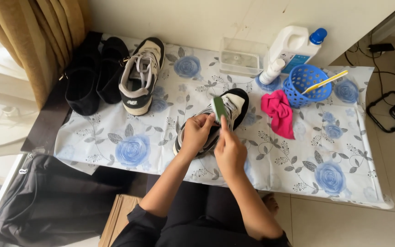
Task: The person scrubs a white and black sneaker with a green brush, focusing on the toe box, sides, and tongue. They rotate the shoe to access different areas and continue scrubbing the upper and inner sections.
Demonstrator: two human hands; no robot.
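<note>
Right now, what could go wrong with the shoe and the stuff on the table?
The sneaker sits near the table's front edge, so hard scrubbing with the green brush might push it off. The white jug and bottle stand close behind; a bumped one could spill on the pink cloth.

Bright window daylight, left-side glare.

A black-and-white lace-up sneaker (pixel 227 110) with grey side panels lies on its sole, toe pointing away and to the right, its heel end hidden under the left hand (pixel 196 133). A small green rectangular brush (pixel 219 108) stands tilted over the sneaker's laces, pinched between the left hand's fingertips and the right hand (pixel 229 151) just below it.
</note>
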